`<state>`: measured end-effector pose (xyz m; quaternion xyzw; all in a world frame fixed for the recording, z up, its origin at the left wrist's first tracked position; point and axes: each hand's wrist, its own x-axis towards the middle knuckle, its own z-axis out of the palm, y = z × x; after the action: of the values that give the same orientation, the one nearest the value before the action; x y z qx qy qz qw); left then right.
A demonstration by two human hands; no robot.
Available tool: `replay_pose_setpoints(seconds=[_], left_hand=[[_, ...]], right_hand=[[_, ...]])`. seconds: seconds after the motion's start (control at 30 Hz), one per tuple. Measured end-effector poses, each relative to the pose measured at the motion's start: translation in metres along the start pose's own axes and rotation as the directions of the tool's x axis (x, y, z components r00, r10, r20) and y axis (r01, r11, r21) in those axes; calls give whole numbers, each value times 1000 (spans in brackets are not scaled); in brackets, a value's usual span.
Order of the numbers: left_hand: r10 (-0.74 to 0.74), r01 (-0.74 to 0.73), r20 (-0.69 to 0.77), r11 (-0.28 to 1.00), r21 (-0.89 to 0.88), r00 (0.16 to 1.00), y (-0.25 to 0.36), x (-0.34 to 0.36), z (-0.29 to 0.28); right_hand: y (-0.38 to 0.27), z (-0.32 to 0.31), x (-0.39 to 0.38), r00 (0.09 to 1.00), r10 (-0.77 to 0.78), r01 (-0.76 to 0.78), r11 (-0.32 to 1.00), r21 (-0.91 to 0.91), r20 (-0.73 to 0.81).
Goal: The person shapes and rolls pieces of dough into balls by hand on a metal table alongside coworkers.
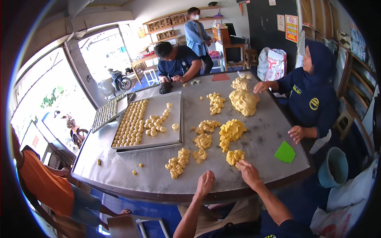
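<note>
My left hand (205,182) is closed over the steel table (206,168) near its front edge; what its fingers hold, if anything, is hidden. My right hand (248,172) pinches at a small crumbly yellow dough mound (235,155). Just beyond lies a larger yellow dough mass (232,131), and behind that a pale smooth dough lump (244,103). Small piles of dough pieces (177,163) sit left of my hands. A green scraper (284,152) lies to the right.
A tray (179,119) of dough balls and another filled tray (104,113) occupy the left. A co-worker at right (311,95), one at the far side (180,63), one standing behind (196,37) and one in orange (43,182) surround the table. A blue bucket (333,166) stands at lower right.
</note>
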<state>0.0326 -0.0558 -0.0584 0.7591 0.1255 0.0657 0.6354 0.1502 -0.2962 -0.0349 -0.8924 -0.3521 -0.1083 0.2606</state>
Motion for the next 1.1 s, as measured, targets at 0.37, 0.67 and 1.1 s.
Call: replay_pose_setpoints(seconds=[0.37,0.67,1.1], left_hand=[[595,-560,178,554,616,784,18,-6,-20],[455,-343,-49,735,585,889,33,-19,-35],[453,-171,-41,416,893,891,-3,46,-71]], right_hand=[[9,-9,8,977,175,-159,978,132,-120],[17,-3,24,985,154,-139,975,171,-77],[-6,2,12,972,133,-102,982,161,-193]])
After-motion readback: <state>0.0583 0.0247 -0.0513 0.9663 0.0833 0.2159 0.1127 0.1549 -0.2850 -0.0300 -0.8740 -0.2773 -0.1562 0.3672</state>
